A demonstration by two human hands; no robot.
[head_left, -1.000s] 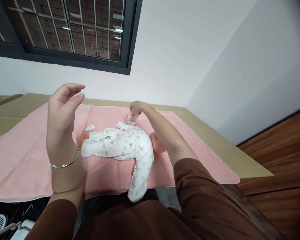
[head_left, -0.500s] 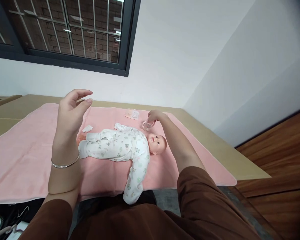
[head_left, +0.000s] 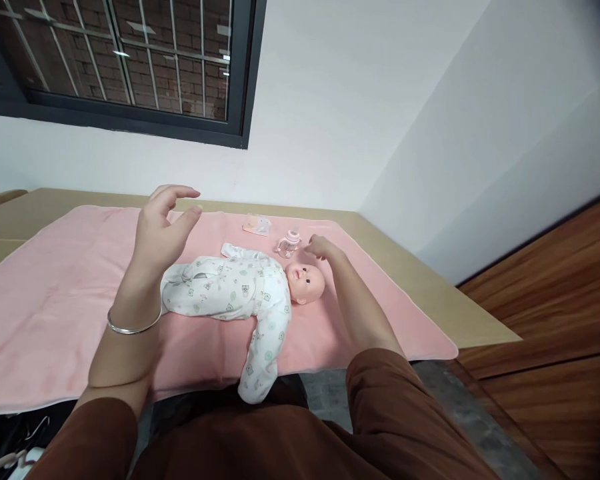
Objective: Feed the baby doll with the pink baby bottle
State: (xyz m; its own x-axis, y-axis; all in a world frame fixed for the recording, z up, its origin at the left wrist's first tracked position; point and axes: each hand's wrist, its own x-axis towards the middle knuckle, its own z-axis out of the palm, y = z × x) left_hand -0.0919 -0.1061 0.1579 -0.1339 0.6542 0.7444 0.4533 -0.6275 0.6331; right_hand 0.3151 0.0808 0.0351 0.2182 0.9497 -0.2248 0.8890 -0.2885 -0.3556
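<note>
A baby doll (head_left: 240, 293) in a white printed romper lies on its back on a pink towel (head_left: 45, 300), head to the right, one sleeve hanging over the table's front edge. A small clear baby bottle (head_left: 287, 245) stands on the towel just beyond the doll's head. My right hand (head_left: 320, 247) hovers beside the bottle, a little to its right, fingers loosely apart and holding nothing. My left hand (head_left: 163, 223) is raised above the doll's legs, fingers spread and empty, a silver bangle on the wrist.
The towel covers a tan table (head_left: 430, 287) set against a white wall, under a barred window (head_left: 120, 60). A small pink and clear packet (head_left: 257, 225) lies near the towel's far edge. Wooden floor (head_left: 555, 320) lies to the right. A white fan shows at the bottom left corner.
My right hand carried the bottle from behind the doll's body to beside its head, set it down and let go. My left hand drifted right.
</note>
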